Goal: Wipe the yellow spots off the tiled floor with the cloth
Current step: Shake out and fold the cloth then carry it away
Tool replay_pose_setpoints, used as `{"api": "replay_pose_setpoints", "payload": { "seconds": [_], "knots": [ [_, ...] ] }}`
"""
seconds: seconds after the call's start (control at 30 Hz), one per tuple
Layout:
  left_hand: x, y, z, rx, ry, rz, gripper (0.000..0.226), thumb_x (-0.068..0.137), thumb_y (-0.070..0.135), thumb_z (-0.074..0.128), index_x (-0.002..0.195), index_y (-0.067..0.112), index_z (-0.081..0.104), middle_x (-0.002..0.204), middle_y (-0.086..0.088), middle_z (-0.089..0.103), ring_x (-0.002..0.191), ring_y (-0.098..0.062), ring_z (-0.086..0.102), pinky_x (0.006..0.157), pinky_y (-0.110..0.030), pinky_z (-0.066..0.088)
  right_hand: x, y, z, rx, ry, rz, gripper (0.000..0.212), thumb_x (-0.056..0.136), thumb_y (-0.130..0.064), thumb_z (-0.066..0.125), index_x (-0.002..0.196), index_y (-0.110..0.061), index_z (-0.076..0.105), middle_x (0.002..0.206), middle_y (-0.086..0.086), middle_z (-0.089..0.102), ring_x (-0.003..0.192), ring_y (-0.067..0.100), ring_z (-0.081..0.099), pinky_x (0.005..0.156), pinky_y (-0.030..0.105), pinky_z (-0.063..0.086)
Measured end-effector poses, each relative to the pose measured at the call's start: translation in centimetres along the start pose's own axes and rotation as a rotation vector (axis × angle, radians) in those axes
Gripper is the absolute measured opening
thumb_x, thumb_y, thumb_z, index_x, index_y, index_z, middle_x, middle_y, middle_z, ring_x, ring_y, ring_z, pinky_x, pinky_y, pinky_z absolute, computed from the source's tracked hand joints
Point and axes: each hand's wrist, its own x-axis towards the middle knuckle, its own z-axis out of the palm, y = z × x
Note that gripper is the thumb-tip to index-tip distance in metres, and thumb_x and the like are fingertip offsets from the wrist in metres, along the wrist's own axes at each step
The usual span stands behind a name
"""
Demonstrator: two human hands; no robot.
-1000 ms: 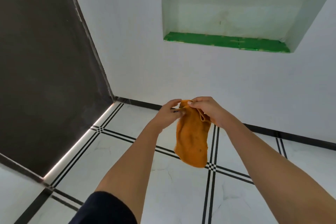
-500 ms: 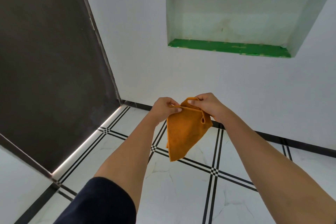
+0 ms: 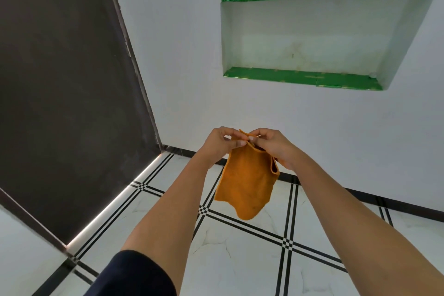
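Note:
An orange cloth [image 3: 247, 182] hangs in the air in front of me, well above the floor. My left hand [image 3: 218, 145] and my right hand [image 3: 274, 146] pinch its top edge, fingertips close together. The cloth droops folded, its lower end wavy. Below it lies the white tiled floor [image 3: 240, 259] with black stripe lines. No yellow spots show on the tiles in view.
A dark door [image 3: 67, 84] stands at the left with light under its bottom edge. A white wall ahead holds a recessed niche [image 3: 310, 38] with green-lined shelves. A black skirting strip [image 3: 396, 204] runs along the wall's foot.
My hands have come closer together on the cloth's top edge, and the cloth now hangs wider and more gathered. The view has tilted up slightly.

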Motion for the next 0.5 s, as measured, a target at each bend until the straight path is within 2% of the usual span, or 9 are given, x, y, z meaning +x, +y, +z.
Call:
{"api": "replay_pose_setpoints", "payload": {
  "seconds": [0.1,0.17,0.23,0.3,0.4,0.5],
  "knots": [
    [0.2,0.3,-0.1,-0.023,0.034,0.024,0.009,0.084,0.015,0.064,0.093,0.017,0.068,0.104,-0.002,0.065,0.099,-0.026,0.060,0.086,-0.040,0.052,0.1,-0.5,-0.2,0.006,-0.010,-0.004,0.022,0.094,-0.031,0.052,0.111,-0.020,0.061,0.109,0.001,0.059,0.099,0.021,0.054,0.083,0.033,0.046],
    [0.2,0.2,-0.2,-0.024,0.076,0.010,0.010,0.086,0.016,0.063,0.095,0.016,0.067,0.106,-0.003,0.064,0.099,-0.024,0.059,0.083,-0.036,0.052,0.3,-0.8,-0.3,-0.018,0.047,0.004,0.023,0.092,-0.030,0.055,0.110,-0.018,0.061,0.110,0.004,0.060,0.096,0.023,0.056,0.082,0.034,0.049],
    [0.2,-0.2,-0.4,-0.008,0.117,0.015,0.010,0.088,0.017,0.060,0.097,0.018,0.065,0.102,0.000,0.063,0.099,-0.022,0.059,0.083,-0.033,0.052,0.5,-1.0,-0.5,-0.024,0.159,0.012,0.023,0.091,-0.025,0.059,0.112,-0.019,0.056,0.107,0.003,0.057,0.090,0.022,0.057,0.072,0.032,0.052],
    [0.1,-0.5,-0.6,-0.004,0.154,0.012,0.009,0.090,0.019,0.058,0.098,0.019,0.064,0.099,0.001,0.062,0.099,-0.021,0.058,0.085,-0.032,0.050,0.5,-1.1,-0.8,-0.015,0.175,-0.007,0.026,0.091,-0.012,0.057,0.116,-0.020,0.052,0.105,0.007,0.057,0.082,0.023,0.061,0.063,0.031,0.055],
    [0.1,-0.8,-0.8,-0.010,0.266,-0.047,0.014,0.093,0.023,0.053,0.105,0.019,0.058,0.103,0.002,0.057,0.098,-0.018,0.052,0.085,-0.032,0.047,0.8,-1.2,-1.3,-0.101,0.114,0.055,0.021,0.092,-0.006,0.052,0.110,-0.009,0.062,0.101,0.014,0.064,0.080,0.028,0.068,0.071,0.037,0.059],
    [0.2,-1.1,-1.4,-0.010,0.417,-0.086,0.012,0.097,0.024,0.045,0.107,0.020,0.051,0.100,0.001,0.053,0.083,-0.012,0.051,0.073,-0.026,0.046,1.2,-0.3,-1.9,-0.217,0.079,0.158,0.022,0.090,-0.010,0.056,0.110,-0.005,0.065,0.105,0.012,0.066,0.092,0.026,0.066,0.081,0.033,0.054]
  ]
}}
